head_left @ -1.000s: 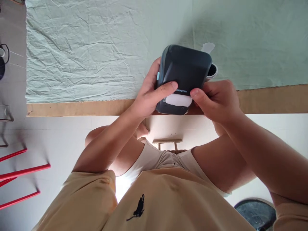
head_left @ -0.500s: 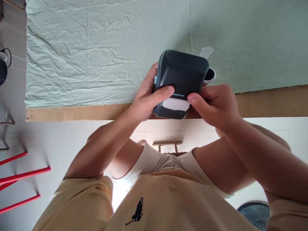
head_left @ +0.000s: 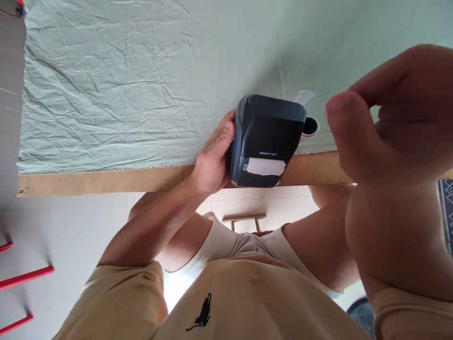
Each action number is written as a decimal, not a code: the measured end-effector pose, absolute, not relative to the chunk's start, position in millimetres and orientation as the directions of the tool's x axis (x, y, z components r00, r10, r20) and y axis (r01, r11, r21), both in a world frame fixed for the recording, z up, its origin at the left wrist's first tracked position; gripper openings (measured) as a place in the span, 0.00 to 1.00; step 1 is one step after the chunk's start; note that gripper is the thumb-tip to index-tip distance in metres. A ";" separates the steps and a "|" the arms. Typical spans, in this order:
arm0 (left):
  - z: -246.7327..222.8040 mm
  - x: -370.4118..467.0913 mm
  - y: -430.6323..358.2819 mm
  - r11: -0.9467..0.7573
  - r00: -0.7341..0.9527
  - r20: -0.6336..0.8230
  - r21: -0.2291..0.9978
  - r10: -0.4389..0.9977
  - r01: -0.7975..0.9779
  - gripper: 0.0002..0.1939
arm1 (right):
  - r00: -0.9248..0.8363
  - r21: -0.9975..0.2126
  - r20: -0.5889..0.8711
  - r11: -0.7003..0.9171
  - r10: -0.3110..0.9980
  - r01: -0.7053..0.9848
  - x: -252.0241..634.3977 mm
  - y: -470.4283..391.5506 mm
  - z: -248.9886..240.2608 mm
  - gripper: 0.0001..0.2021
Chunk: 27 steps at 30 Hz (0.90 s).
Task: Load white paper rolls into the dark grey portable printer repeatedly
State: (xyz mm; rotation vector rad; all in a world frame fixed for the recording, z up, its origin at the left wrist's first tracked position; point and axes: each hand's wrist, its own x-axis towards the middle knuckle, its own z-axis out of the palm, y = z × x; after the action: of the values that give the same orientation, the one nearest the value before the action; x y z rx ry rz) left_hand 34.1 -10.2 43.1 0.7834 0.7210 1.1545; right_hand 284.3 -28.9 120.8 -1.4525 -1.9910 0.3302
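My left hand (head_left: 212,160) is wrapped round the left side of a dark label printer (head_left: 271,130) with NIIMBOT lettering, held over the table's front edge. A strip of white label paper (head_left: 267,166) with a ragged lower edge sticks out of its front slot. Behind the printer, a white roll with a dark hollow core (head_left: 311,126) is partly hidden, and a loose end of white paper (head_left: 304,97) shows above it. Raised close to the camera at the right, my right hand (head_left: 399,118) is closed, thumb against curled fingers. Whatever it may hold is hidden.
A wrinkled pale green cloth (head_left: 106,94) covers the table, whose brown front edge (head_left: 106,181) runs above my thighs. Red bars (head_left: 28,277) stand on the floor at the left. Between my knees shows a wooden stool part (head_left: 244,217). A dark round object (head_left: 363,316) is at the lower right.
My right hand has left the printer's front and risen to the right, toward the camera. The left thumb has shifted from the printer's top to its side. The printer sits slightly lower in view.
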 end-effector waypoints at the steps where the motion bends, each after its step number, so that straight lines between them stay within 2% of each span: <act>1: 42.2 33.2 -10.5 0.204 0.242 -0.090 0.840 0.966 -0.503 0.14 | -0.188 -0.519 0.404 0.393 0.895 0.759 284.8 -28.1 119.2 0.13; 3: 41.4 31.7 -11.4 0.199 0.235 -0.094 0.855 0.967 -0.480 0.16 | -0.211 -0.472 0.524 0.487 0.825 0.734 283.6 -30.0 111.4 0.07; 5: 42.1 30.8 -12.3 0.196 0.233 -0.098 0.875 0.967 -0.443 0.20 | -0.288 -0.442 0.553 0.569 0.782 0.694 281.9 -34.2 101.6 0.02; 9: 44.3 30.2 -12.3 0.187 0.243 -0.092 0.896 0.966 -0.403 0.26 | -0.396 -0.423 0.486 0.606 0.779 0.674 279.9 -38.5 88.4 0.13; 11: 44.0 29.5 -11.8 0.182 0.259 -0.076 0.894 0.963 -0.410 0.27 | -0.388 -0.415 0.514 0.618 0.765 0.668 277.0 -37.4 84.7 0.17; 14: 42.9 28.2 -11.4 0.192 0.269 -0.085 0.896 0.959 -0.401 0.28 | -0.346 -0.417 0.582 0.635 0.736 0.651 270.1 -35.0 81.1 0.16; 19: 41.7 26.8 -10.5 0.212 0.272 -0.102 0.885 0.957 -0.415 0.28 | -0.331 -0.412 0.568 0.608 0.753 0.678 264.7 -36.0 83.4 0.19; 22: 40.2 25.7 -10.3 0.226 0.293 -0.097 0.866 0.951 -0.447 0.25 | -0.303 -0.390 0.585 0.588 0.753 0.709 263.5 -40.5 88.3 0.14; 25: 39.8 24.2 -12.4 0.241 0.341 -0.084 0.860 0.936 -0.451 0.23 | -0.159 -0.456 0.646 0.545 0.747 0.703 262.9 -44.7 93.1 0.09; 27: 41.3 23.7 -14.5 0.234 0.355 -0.076 0.874 0.932 -0.426 0.23 | -0.068 -0.593 0.535 0.431 0.842 0.680 266.0 -44.3 97.0 0.13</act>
State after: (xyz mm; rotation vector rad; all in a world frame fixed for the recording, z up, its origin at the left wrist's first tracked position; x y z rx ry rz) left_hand 23.7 -14.5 41.3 0.8859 0.6980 1.0432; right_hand 266.0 -44.3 97.0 -1.3060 -1.8030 0.2320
